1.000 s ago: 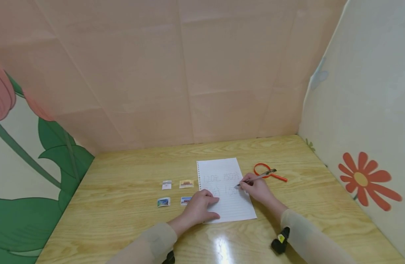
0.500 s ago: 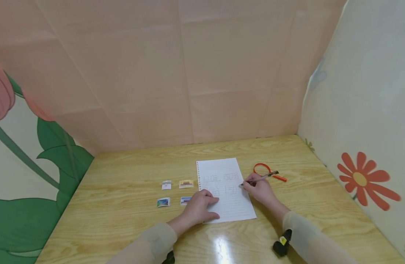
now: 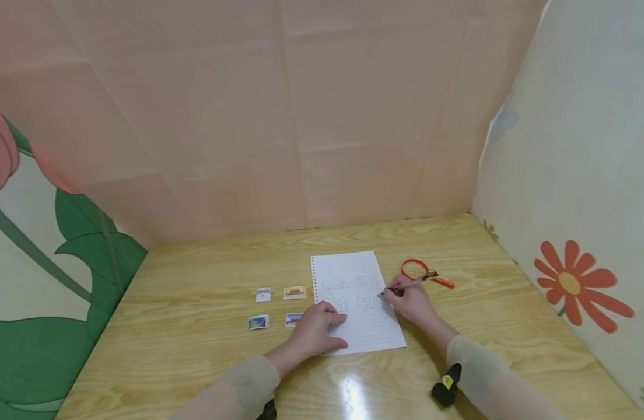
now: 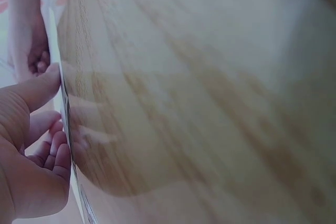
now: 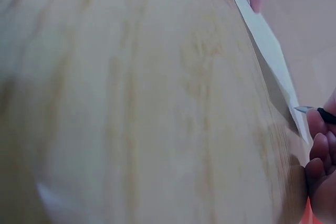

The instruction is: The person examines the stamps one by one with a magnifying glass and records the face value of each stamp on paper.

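A sheet of lined paper with punched holes down its left edge lies on the table, bearing two rows of handwritten numbers and characters. My right hand pinches a pen, its tip at the end of the lower row. Part of that row is covered by the hands. In the right wrist view the pen tip pokes out past the fingers, close to the sheet's edge. On the paper's lower left rests my left hand, thumb and fingers spread apart. The left wrist view shows its fingers loosely bent against the sheet.
A red magnifying glass lies right of the paper, partly behind the pen. Several small stamp-like pictures lie left of the paper, one partly behind the left hand. The wooden table meets a pink back wall.
The pen tip has shifted right and then slightly back left at the end of the lower row. The left hand and the paper have stayed put.
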Demonstrator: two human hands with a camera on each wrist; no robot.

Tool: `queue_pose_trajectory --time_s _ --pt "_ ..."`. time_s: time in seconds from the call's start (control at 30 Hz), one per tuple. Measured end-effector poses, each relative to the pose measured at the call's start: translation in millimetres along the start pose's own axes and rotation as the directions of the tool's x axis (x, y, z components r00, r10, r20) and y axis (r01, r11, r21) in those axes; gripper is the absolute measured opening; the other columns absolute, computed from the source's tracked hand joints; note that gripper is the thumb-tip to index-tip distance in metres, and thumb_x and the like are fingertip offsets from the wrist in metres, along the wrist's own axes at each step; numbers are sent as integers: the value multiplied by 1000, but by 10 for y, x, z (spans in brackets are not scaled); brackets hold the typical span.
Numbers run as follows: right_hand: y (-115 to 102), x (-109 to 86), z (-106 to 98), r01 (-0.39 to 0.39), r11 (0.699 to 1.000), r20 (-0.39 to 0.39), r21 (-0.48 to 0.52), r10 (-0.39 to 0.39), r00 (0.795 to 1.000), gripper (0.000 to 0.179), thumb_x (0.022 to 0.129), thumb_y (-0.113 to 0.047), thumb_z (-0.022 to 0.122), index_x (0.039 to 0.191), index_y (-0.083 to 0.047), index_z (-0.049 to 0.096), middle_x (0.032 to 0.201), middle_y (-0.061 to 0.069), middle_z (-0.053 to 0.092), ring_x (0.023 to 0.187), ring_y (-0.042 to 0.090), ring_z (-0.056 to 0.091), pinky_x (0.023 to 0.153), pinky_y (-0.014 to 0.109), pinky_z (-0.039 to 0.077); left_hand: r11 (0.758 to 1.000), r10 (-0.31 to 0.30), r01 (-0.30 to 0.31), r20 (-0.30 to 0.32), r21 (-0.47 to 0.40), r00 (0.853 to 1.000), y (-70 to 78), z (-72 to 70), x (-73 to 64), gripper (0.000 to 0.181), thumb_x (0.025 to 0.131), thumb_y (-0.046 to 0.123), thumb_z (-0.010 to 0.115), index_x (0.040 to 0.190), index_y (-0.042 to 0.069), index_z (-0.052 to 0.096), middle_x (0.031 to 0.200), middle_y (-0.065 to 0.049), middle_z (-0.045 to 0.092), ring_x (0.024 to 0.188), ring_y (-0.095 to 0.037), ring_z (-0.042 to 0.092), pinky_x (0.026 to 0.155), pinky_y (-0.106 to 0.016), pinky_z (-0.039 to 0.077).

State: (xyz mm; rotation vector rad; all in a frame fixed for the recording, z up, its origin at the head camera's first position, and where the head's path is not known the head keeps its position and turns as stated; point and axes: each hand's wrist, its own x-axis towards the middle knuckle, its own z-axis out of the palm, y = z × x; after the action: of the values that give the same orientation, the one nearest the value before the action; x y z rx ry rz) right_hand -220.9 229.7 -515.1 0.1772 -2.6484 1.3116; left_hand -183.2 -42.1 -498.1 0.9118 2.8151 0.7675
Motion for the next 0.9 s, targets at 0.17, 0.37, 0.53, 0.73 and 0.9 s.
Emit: queue_pose_trajectory --time_s 0.17,0.37,0.53,0.73,0.9 --pt "34 -6 -22 19 999 -44 -36 -21 999 5 82 -4 67 83 -6 63 73 0 57 64 13 49 55 24 40 1000 -8 8 4 -7 1000 2 -2 6 56 77 35 86 125 11 69 107 1 59 94 -10 51 86 -26 43" --pt "12 -24 -13 18 1000 -33 9 -18 999 5 82 -4 68 83 -5 63 71 0 57 63 11 49 54 23 39 1000 -18 18 11 1 1000 -4 -1 5 57 77 36 86 125 12 69 108 2 59 95 -10 51 87 -26 43" --pt "-44 -47 14 14 999 5 49 -14 1000 5 82 -3 67 84 -4 63 71 0 57 63 12 48 53 22 40 1000 -17 17 16 4 1000 -13 3 4 57 77 36 86 125 12 69 108 2 59 95 -10 51 87 -26 43" --pt "-31 -47 -3 20 999 -1 31 -20 1000 5 82 -3 68 83 -5 63 73 1 57 65 12 49 56 23 40 1000 -8 8 12 6 1000 -13 9 0 57 77 36 85 125 12 69 108 2 59 95 -10 51 86 -26 43" --pt "33 -40 -47 27 999 -42 -18 -28 999 6 82 -3 68 82 -6 63 72 0 57 66 11 48 58 24 39 1000 4 -4 7 11 1000 -10 2 -3 57 77 36 86 125 11 69 108 1 59 95 -11 51 86 -26 43"
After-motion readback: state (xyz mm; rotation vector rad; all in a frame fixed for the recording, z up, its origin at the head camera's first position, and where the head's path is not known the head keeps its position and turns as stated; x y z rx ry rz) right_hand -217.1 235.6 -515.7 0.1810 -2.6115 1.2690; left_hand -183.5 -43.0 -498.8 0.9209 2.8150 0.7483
